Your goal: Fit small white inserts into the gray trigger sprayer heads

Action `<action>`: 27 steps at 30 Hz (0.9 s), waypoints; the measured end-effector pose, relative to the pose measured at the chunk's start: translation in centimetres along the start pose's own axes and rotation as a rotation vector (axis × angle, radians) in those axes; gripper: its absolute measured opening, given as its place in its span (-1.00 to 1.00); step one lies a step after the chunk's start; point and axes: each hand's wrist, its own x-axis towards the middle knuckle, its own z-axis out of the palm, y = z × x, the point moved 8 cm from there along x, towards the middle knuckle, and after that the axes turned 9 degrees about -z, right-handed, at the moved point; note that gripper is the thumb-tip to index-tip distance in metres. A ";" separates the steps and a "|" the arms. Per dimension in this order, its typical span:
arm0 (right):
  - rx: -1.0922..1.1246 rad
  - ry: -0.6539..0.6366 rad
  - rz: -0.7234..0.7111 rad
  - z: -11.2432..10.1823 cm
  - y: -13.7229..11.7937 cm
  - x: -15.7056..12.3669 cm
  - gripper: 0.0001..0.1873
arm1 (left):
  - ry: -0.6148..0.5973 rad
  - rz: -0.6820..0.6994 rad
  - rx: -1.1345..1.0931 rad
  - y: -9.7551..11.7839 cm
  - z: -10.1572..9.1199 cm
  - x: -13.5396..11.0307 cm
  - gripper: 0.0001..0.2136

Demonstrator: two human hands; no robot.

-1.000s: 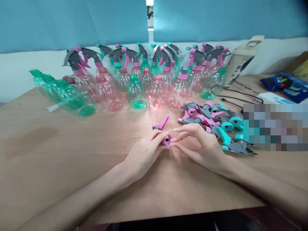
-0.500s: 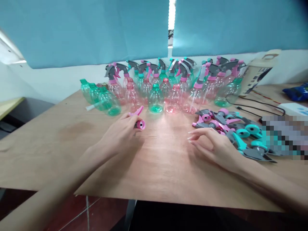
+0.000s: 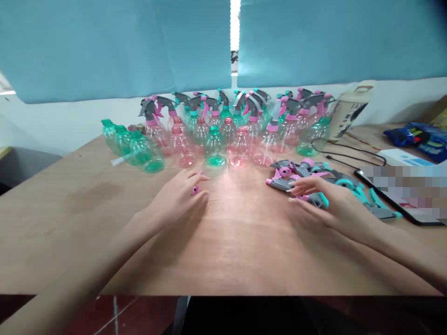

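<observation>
My left hand (image 3: pixel 183 194) is closed around a pink and grey spray trigger head (image 3: pixel 194 190). Just a small pink end of it shows between the fingers; the hand covers the rest. At the right, my right hand (image 3: pixel 330 204) reaches over the near side of a pile of pink, grey and turquoise trigger heads (image 3: pixel 307 164). Its thumb and fingers are apart, with no held thing visible. Beyond my hands stand capless spray bottles, among them a green one (image 3: pixel 215 150) and a pink one (image 3: pixel 240 150).
Behind them, several bottles with trigger heads fitted (image 3: pixel 253 116) stand near the wall. Green bottles (image 3: pixel 141 149) lean at the left beside a white tube (image 3: pixel 120 160). At the right are a beige jug (image 3: pixel 351 111), a black cable (image 3: pixel 349 151), a blue packet (image 3: pixel 419 139) and a tablet-like device (image 3: pixel 387 190).
My left hand has turned, hiding most of the trigger head it holds. My right hand has shifted right relative to the pile, fingers slightly wider. The whole view has turned a little to the right.
</observation>
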 end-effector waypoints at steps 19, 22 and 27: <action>-0.127 -0.044 0.041 -1.9 3.6 -3.1 -0.81 | 0.006 0.135 -0.094 17.8 7.4 11.6 -0.67; -0.156 0.025 0.009 -1.6 3.0 -2.8 -0.63 | -0.051 0.075 -0.032 18.8 7.7 12.9 -0.72; -0.213 -0.031 -0.027 -0.2 2.2 -1.9 -0.69 | -0.083 0.060 0.015 19.2 7.9 13.5 -0.82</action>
